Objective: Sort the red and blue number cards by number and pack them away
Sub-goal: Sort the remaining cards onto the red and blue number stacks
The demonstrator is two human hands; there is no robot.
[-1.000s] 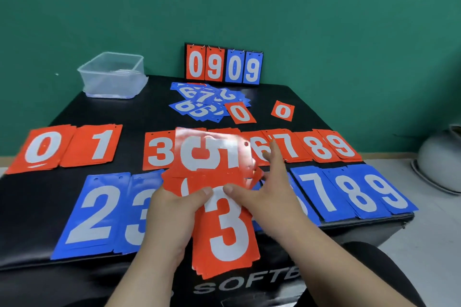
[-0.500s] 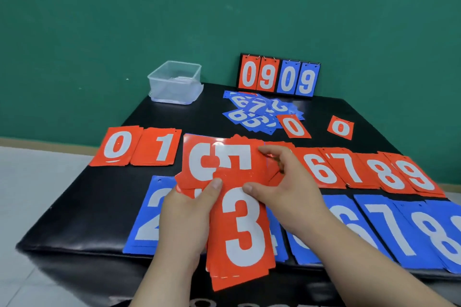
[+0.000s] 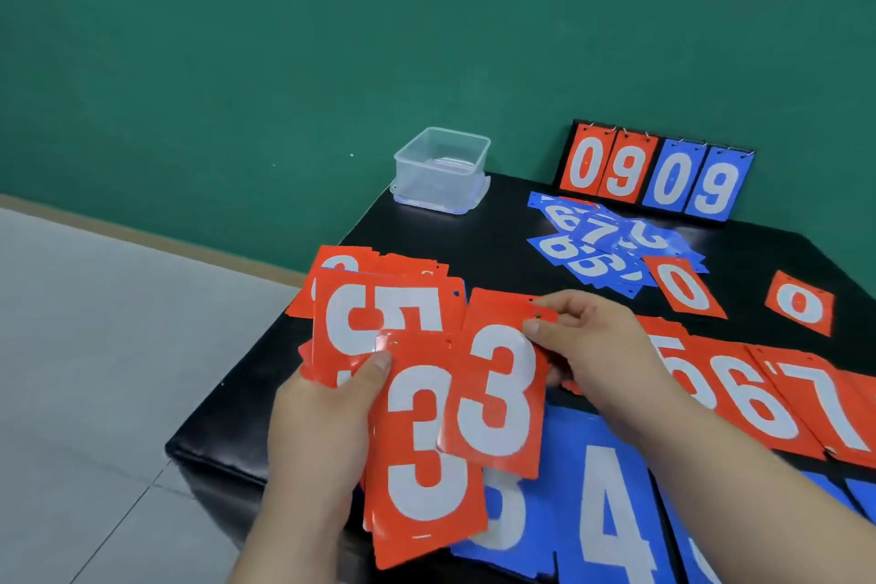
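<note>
My left hand (image 3: 322, 432) grips a fanned stack of red cards (image 3: 426, 479), a 3 on top and a red 5 card (image 3: 379, 322) behind it. My right hand (image 3: 588, 346) pinches the top edge of another red 3 card (image 3: 497, 394), held just right of the stack and overlapping it. On the black table (image 3: 474, 232) red piles 6 (image 3: 753, 398) and 7 (image 3: 825, 403) run to the right. Blue piles lie at the near edge, a blue 4 (image 3: 611, 503) showing. A loose heap of blue cards (image 3: 602, 247) sits further back.
A clear plastic box (image 3: 441, 171) stands at the table's far left corner. A flip scoreboard (image 3: 654, 178) reading 0909 leans on the green wall. Two single red 0 cards (image 3: 682, 287) (image 3: 801, 303) lie near the blue heap. Grey floor lies left of the table.
My right hand has drawn a red 3 card out to the right of the stack. The view has swung left, so the table now sits to the right.
</note>
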